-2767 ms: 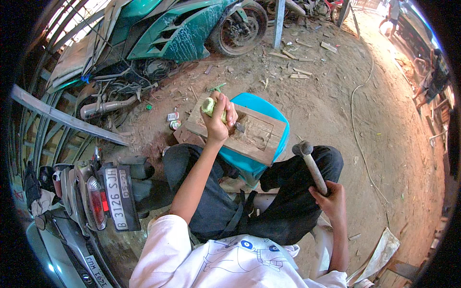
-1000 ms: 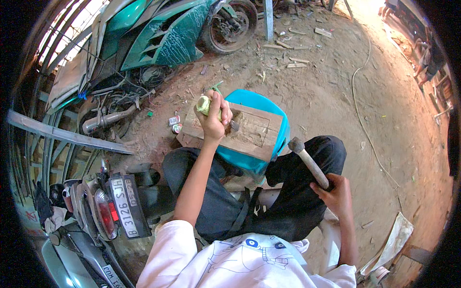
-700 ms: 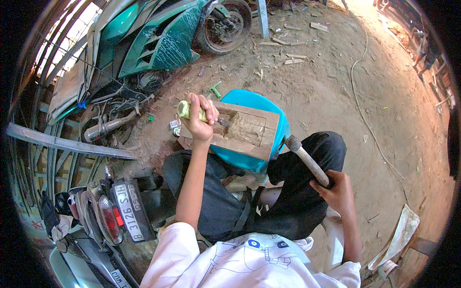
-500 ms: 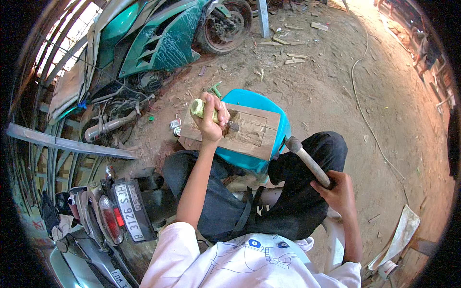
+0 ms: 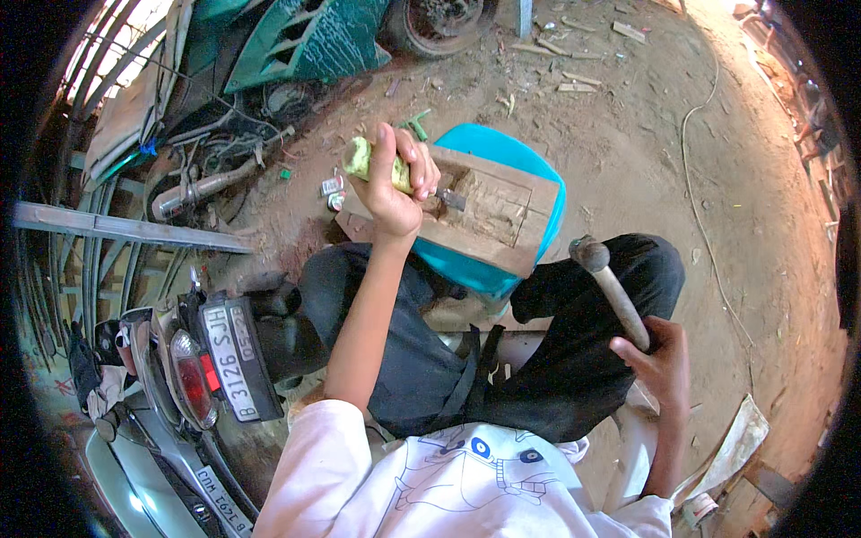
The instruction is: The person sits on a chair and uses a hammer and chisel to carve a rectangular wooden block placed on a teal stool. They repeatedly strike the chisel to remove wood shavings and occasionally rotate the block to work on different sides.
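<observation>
My left hand (image 5: 390, 184) is closed around the pale yellow-green handle (image 5: 359, 160) of a chisel. Its metal blade (image 5: 450, 199) lies at the left of a rough recess carved in a wooden board (image 5: 531, 241); the blade's tip is hard to make out. Under the board is a turquoise plastic stool (image 5: 475, 136). On the right, my right hand (image 5: 656, 354) grips the wooden handle of a hammer (image 5: 619, 296), whose metal head is held above my right thigh, apart from the board.
A teal motorcycle (image 5: 296, 45) stands at upper left, near a metal beam (image 5: 134, 229); a scooter's rear (image 5: 193, 377) is close at lower left. Wood scraps (image 5: 628, 31) and a cable (image 5: 685, 152) lie on the dirt floor. Another person (image 5: 812, 121) is at the far right edge.
The view has shifted, so the floor, stool and board sit higher in the picture. The hammer and my right hand appear farther right; my left hand still grips the chisel, slightly re-angled.
</observation>
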The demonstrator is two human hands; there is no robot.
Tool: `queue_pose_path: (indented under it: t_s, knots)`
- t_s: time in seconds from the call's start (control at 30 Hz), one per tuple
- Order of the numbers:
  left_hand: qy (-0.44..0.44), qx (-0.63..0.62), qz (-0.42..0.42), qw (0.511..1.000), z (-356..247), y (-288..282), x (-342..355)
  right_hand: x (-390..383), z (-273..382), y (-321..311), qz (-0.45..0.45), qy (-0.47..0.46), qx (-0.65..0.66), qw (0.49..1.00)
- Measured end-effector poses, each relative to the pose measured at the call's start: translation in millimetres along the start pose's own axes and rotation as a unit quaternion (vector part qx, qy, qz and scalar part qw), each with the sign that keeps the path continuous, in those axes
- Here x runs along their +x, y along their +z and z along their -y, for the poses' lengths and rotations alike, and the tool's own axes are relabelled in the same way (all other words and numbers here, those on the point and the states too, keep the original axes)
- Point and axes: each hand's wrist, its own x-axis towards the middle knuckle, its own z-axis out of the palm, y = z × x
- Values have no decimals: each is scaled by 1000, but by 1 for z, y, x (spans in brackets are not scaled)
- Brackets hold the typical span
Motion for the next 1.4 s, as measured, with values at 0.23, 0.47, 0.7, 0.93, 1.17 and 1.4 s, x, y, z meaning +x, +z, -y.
queue_pose_path:
  t_s: [0.23, 0.47, 0.7, 0.93, 1.17, 1.4]
  knots:
    - [28, 77, 40, 996, -8, -9, -3, -4, -29, 0, -24, 46, 243, 969]
    - [1, -100, 112, 989, 3, 5, -7, 4, -70, -4, -31, 15, 357, 934]
    - [-9, -75, 114, 991, 15, 16, -13, 9, -68, 2, -138, 89, 324, 932]
    - [-23, -66, 116, 991, 23, 22, -16, 0, -45, 6, -128, 124, 272, 946]
    - [-22, -25, 166, 986, 24, 12, -15, 3, -53, 4, -139, 115, 291, 940]
    - [34, -66, 42, 996, -101, 39, -32, 2, -82, 7, -164, 92, 230, 955]
